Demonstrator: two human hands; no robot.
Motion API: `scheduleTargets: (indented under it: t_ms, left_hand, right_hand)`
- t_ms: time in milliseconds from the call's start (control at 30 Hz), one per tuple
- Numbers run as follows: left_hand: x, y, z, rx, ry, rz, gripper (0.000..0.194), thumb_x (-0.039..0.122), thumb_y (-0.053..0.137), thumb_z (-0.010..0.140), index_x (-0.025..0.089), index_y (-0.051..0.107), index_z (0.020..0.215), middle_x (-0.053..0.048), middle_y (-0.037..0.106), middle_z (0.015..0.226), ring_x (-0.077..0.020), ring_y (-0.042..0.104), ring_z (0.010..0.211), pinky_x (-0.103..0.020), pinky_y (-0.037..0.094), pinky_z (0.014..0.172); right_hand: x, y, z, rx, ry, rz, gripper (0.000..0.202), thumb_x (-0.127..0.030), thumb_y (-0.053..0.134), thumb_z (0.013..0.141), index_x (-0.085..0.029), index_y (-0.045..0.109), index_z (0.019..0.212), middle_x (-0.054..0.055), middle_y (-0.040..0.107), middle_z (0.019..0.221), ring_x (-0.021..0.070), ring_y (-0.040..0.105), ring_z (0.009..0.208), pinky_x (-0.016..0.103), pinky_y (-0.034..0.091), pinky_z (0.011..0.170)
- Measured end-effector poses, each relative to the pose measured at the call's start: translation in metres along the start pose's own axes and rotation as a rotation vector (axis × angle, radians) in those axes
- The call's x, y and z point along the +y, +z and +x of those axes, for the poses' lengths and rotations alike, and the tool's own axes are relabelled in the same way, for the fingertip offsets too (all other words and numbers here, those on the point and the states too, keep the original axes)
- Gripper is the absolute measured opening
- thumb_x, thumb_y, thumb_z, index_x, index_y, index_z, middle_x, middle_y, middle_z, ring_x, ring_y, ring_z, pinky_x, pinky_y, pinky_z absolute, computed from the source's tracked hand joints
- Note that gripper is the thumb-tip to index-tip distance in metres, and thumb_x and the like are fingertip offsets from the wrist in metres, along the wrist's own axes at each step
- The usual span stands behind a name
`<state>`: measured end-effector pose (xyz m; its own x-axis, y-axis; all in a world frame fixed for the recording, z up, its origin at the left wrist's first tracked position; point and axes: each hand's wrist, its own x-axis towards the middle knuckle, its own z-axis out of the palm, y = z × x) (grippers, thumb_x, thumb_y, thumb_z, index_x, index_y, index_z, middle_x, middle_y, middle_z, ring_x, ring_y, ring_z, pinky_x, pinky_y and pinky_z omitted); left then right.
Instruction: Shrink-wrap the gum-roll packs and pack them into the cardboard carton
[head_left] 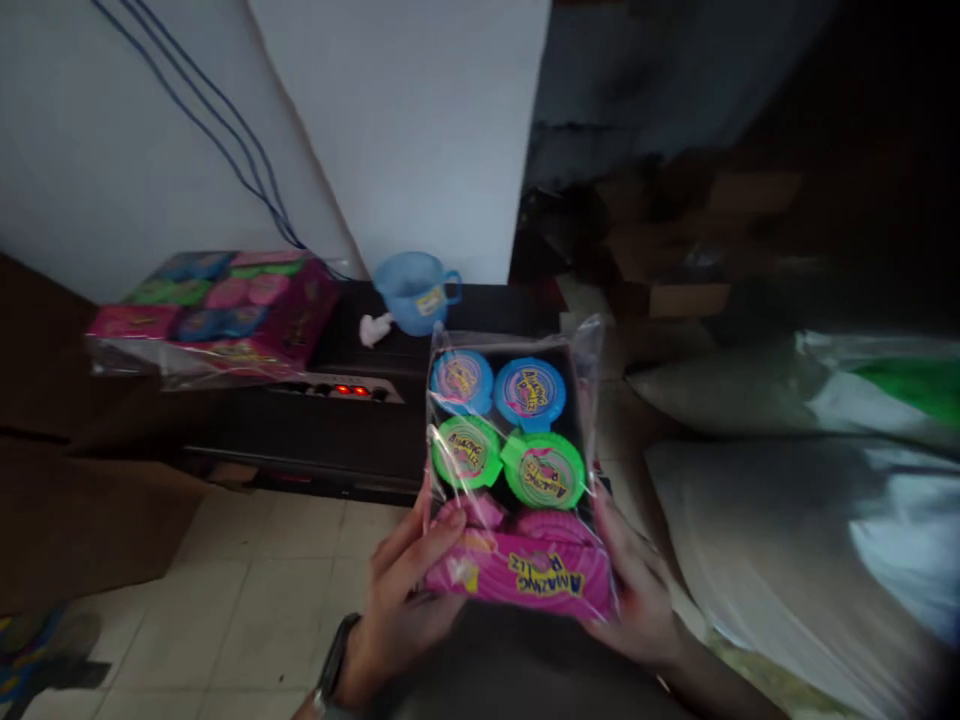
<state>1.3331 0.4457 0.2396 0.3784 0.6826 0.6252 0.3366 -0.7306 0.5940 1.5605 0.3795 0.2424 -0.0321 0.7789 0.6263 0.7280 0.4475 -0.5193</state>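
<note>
Between my two hands is a display box of gum-tape rolls, pink at the front and wrapped in clear plastic. Blue rolls fill its far row, green rolls the middle one, and pink rolls lie nearest me, partly hidden by the box front. My left hand, with a dark watch at the wrist, grips the left side, its thumb over the top edge. Fingers of my right hand wrap the lower right side. The box is tilted towards me and printed "Amazing Rollz", upside down from here.
On a black machine with red lit switches stand another wrapped box of rolls and a blue plastic cup. A crumpled white scrap lies beside the cup. Cardboard is at left, large sacks at right.
</note>
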Motion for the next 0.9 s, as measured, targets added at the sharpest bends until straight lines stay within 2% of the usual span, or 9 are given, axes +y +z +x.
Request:
scheduleTargets:
  t_ms: [100, 200, 367, 500, 600, 700, 767, 800, 900]
  left_hand:
    - [0.003, 0.055, -0.021, -0.100, -0.030, -0.066, 0.056, 0.019, 0.069, 0.082, 0.028, 0.055, 0.136, -0.012, 0.060, 0.133, -0.0235, 0.067, 0.109, -0.027, 0.062, 0.085]
    - [-0.001, 0.098, -0.043, -0.151, -0.099, -0.137, 0.057, 0.017, 0.069, 0.082, 0.028, 0.055, 0.136, -0.012, 0.054, 0.141, -0.0243, 0.065, 0.114, -0.030, 0.060, 0.090]
    - [-0.013, 0.141, -0.075, -0.140, -0.180, -0.145, 0.058, 0.021, 0.071, 0.082, 0.027, 0.054, 0.137, -0.011, 0.057, 0.138, -0.0262, 0.062, 0.119, -0.035, 0.058, 0.094]
    - [-0.021, 0.156, -0.086, -0.119, -0.262, -0.014, 0.055, 0.018, 0.065, 0.084, 0.027, 0.053, 0.137, -0.012, 0.056, 0.138, -0.0264, 0.062, 0.119, -0.038, 0.058, 0.094]
    - [-0.017, 0.157, -0.077, -0.130, -0.293, 0.123, 0.057, 0.022, 0.065, 0.084, 0.025, 0.049, 0.139, -0.014, 0.049, 0.144, -0.0288, 0.057, 0.125, -0.043, 0.055, 0.098]
    - [-0.004, 0.148, -0.059, -0.172, -0.302, 0.301, 0.064, 0.040, 0.074, 0.077, 0.023, 0.052, 0.134, -0.017, 0.023, 0.158, -0.0419, 0.031, 0.142, -0.059, 0.042, 0.105]
    - [0.005, 0.141, -0.045, -0.227, -0.302, 0.370, 0.070, 0.053, 0.077, 0.069, 0.021, 0.056, 0.128, -0.017, 0.007, 0.161, -0.0477, 0.018, 0.144, -0.065, 0.037, 0.106]
    - [0.009, 0.138, -0.039, -0.262, -0.294, 0.379, 0.072, 0.058, 0.078, 0.066, 0.020, 0.058, 0.124, -0.017, 0.005, 0.160, -0.0485, 0.017, 0.143, -0.065, 0.036, 0.106]
    - [0.014, 0.136, -0.022, -0.333, -0.266, 0.392, 0.072, 0.065, 0.077, 0.061, 0.018, 0.061, 0.114, -0.019, 0.019, 0.154, -0.0464, 0.022, 0.141, -0.062, 0.038, 0.106]
  right_hand:
    - [0.035, -0.010, -0.056, 0.013, 0.150, -0.022, 0.083, -0.033, 0.065, 0.087, -0.023, 0.020, 0.156, 0.007, 0.037, 0.152, 0.0271, 0.047, 0.133, 0.041, 0.049, 0.106]
    - [0.068, -0.006, -0.098, 0.015, 0.256, 0.004, 0.089, -0.035, 0.072, 0.083, -0.021, 0.023, 0.155, 0.013, 0.048, 0.144, 0.0285, 0.053, 0.127, 0.039, 0.053, 0.101]
    - [0.108, 0.015, -0.133, -0.025, 0.393, 0.106, 0.094, -0.033, 0.079, 0.076, -0.025, 0.027, 0.154, 0.010, 0.051, 0.142, 0.0283, 0.056, 0.124, 0.043, 0.051, 0.103]
    - [0.127, 0.028, -0.130, -0.087, 0.390, 0.181, 0.084, -0.027, 0.073, 0.080, -0.027, 0.031, 0.153, 0.008, 0.047, 0.146, 0.0268, 0.050, 0.131, 0.043, 0.047, 0.108]
    - [0.133, 0.032, -0.120, -0.130, 0.427, 0.209, 0.085, -0.027, 0.072, 0.080, -0.025, 0.029, 0.153, 0.009, 0.047, 0.147, 0.0268, 0.048, 0.133, 0.043, 0.044, 0.111]
    - [0.131, 0.031, -0.116, -0.150, 0.484, 0.221, 0.094, -0.029, 0.073, 0.078, -0.022, 0.020, 0.155, 0.014, 0.041, 0.150, 0.0283, 0.042, 0.138, 0.046, 0.041, 0.113]
    - [0.127, 0.028, -0.116, -0.121, 0.482, 0.243, 0.093, -0.031, 0.074, 0.077, -0.019, 0.021, 0.152, 0.018, 0.037, 0.151, 0.0297, 0.038, 0.140, 0.049, 0.040, 0.112]
    - [0.124, 0.025, -0.116, -0.112, 0.471, 0.253, 0.087, -0.032, 0.074, 0.077, -0.019, 0.026, 0.149, 0.019, 0.036, 0.151, 0.0302, 0.037, 0.140, 0.049, 0.041, 0.112]
    - [0.121, 0.016, -0.112, -0.137, 0.447, 0.241, 0.064, -0.033, 0.073, 0.079, -0.021, 0.042, 0.134, 0.019, 0.040, 0.148, 0.0305, 0.040, 0.139, 0.050, 0.043, 0.109]
